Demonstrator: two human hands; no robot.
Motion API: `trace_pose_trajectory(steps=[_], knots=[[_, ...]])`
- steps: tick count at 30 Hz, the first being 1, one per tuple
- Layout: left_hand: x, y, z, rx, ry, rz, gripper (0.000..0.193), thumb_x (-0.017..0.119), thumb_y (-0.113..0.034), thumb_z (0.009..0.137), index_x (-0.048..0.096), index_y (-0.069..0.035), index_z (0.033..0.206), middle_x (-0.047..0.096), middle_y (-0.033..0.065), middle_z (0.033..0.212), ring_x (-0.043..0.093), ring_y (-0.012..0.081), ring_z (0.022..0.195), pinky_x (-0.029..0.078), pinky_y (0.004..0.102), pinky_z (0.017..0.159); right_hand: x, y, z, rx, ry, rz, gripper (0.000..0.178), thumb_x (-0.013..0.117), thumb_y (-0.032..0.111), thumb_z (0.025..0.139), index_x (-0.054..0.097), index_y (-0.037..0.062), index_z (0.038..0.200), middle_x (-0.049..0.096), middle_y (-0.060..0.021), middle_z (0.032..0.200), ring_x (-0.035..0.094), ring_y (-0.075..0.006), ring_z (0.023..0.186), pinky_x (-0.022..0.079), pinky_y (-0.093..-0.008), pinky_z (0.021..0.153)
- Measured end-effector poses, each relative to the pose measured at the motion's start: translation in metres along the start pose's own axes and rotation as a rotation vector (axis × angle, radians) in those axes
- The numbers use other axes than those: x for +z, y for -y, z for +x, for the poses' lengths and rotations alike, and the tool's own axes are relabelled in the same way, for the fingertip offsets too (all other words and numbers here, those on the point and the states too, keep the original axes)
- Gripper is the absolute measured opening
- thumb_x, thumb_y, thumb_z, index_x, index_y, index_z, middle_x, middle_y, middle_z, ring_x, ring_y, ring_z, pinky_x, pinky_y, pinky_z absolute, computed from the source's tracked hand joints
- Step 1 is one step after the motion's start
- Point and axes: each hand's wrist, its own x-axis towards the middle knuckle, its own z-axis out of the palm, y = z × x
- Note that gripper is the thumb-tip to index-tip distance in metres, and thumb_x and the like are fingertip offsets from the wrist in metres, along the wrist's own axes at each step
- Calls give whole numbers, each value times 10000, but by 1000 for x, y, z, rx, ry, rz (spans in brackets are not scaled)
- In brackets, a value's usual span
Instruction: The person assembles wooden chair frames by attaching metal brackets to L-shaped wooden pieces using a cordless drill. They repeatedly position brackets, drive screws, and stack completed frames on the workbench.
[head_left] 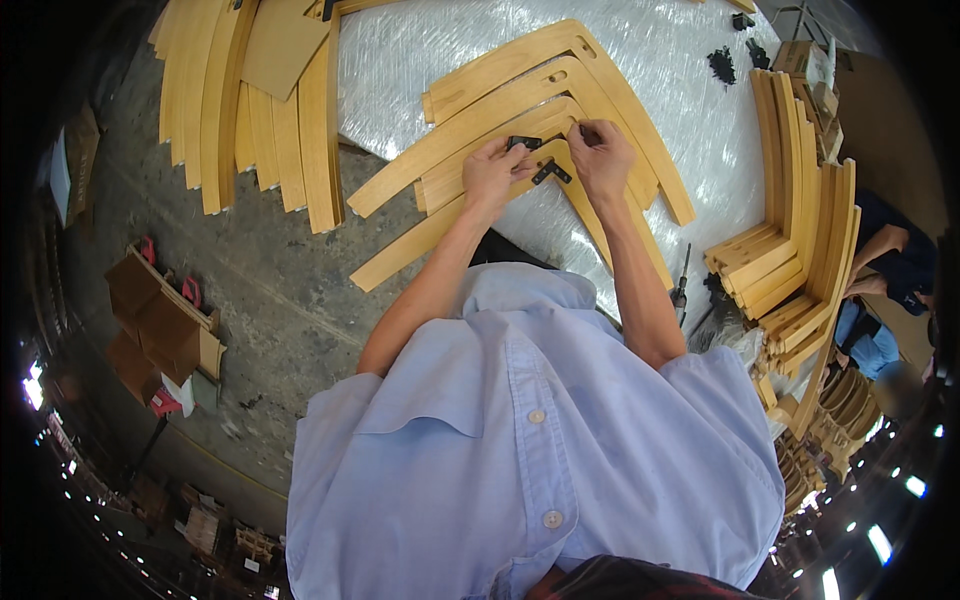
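Note:
Several angled pale wooden frame pieces (470, 85) lie nested on a table (400, 75) wrapped in shiny clear film. My left hand (489, 178) is closed on a small black bracket (524, 143), held over the corner of the nearer pieces. To its right, my right hand (603, 158) is pinched, with its fingertips near the same corners; whatever they hold is too small to name. Just below and between the hands, an L-shaped black corner bracket (551, 173) rests on the corner of the nearest piece.
Long wooden parts (222, 110) are stacked at the far left, with more angled pieces (785, 180) at the right. A screwdriver (682, 290) lies beside my right forearm. Small black hardware (722, 65) is piled at the back right. Another person (885, 250) is beyond the right stack.

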Motion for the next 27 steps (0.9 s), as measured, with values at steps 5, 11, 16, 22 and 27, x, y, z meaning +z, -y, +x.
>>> trace_pose_trajectory(steps=[5,11,16,22,27], knots=[[-10,1,1,-16,20,-16,253,638,-129,917,609,11,1126,670,81,997,659,163,853,549,273,764,22,-8,5,-209,102,-151,256,773,120,741,695,-5,950,626,-107,771,625,-175,648,510,-296,599],[-19,0,1,-11,-12,-61,206,638,-120,915,633,-2,1084,673,75,969,658,155,833,546,262,740,13,-9,-2,32,134,-11,271,732,94,758,695,-6,1007,634,-155,843,638,-229,698,514,-298,624],[-13,-2,3,-7,10,-43,194,642,-132,914,642,-25,1076,670,57,950,653,155,846,542,266,751,0,-44,0,-135,215,-147,261,694,75,788,695,-11,1035,649,-151,863,639,-234,712,518,-306,645],[-3,-9,6,-21,64,-40,228,602,-152,942,622,-20,1127,663,67,1008,653,166,893,537,266,779,-6,-48,1,-167,244,-195,233,693,100,798,705,-7,1004,663,-163,864,643,-258,741,517,-324,665],[4,-14,11,-31,143,-107,237,567,-143,961,612,-11,1152,664,77,1019,657,189,923,540,278,794,-3,-7,3,166,169,84,246,705,163,818,705,-21,981,684,-139,875,646,-200,755,510,-307,668]])
